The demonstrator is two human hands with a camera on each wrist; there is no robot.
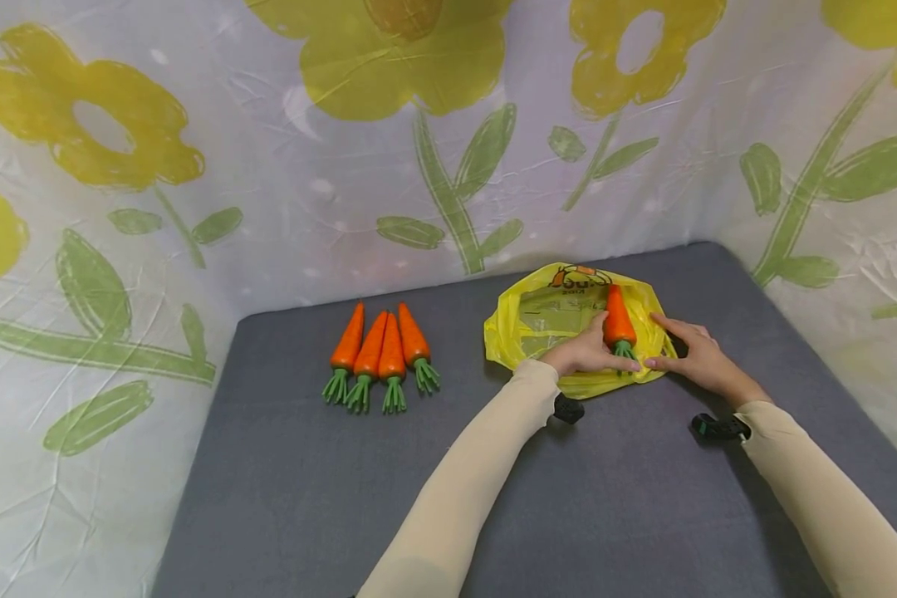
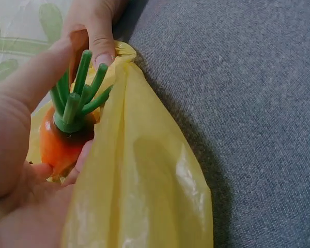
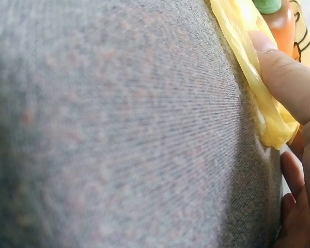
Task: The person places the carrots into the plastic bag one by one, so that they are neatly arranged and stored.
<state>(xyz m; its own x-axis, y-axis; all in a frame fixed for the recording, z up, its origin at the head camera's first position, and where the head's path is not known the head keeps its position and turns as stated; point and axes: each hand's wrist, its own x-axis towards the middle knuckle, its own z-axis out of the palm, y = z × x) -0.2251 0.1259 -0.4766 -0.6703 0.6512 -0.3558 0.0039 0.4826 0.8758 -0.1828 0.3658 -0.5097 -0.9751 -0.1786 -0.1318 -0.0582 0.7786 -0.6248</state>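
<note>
A yellow plastic bag (image 1: 508,332) lies with its mouth spread wide towards the right of the table. Within its opening is an orange toy carrot (image 1: 619,311), its green stem end (image 2: 75,111) facing me. My left hand (image 1: 585,349) reaches into the bag mouth and holds this carrot, the fingertips beneath it and the thumb alongside the stems. On the right side, my right hand (image 1: 698,361) grips the bag's rim, its thumb (image 3: 284,75) on the inner side of the yellow plastic. The other fingers are partly hidden by the bag.
Several more toy carrots (image 1: 390,349) lie side by side left of the bag, green ends towards me. The grey table (image 1: 344,498) meets a flower-printed cloth (image 1: 284,208) at its back and sides. A black wrist camera (image 1: 718,428) sits under the right sleeve.
</note>
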